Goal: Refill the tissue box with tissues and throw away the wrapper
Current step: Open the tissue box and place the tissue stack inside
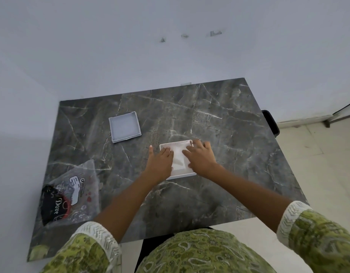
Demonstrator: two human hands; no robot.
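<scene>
A white square tissue box (182,175) sits in the middle of the dark marble table, filled with white tissues (178,157). My left hand (160,161) lies flat over the box's left side, fingers spread on the tissues. On the right side rests my right hand (200,155), palm down, fingers pressing on the tissues too. The box's lid (124,127), a shallow grey-white square tray, lies hollow side up at the back left. The clear plastic wrapper (71,191), printed in black and red, lies crumpled near the table's front left.
The marble table (219,119) stands against a white wall. A black object (270,122) pokes out past the table's right edge. Light floor tiles show to the right and below the table's front edge.
</scene>
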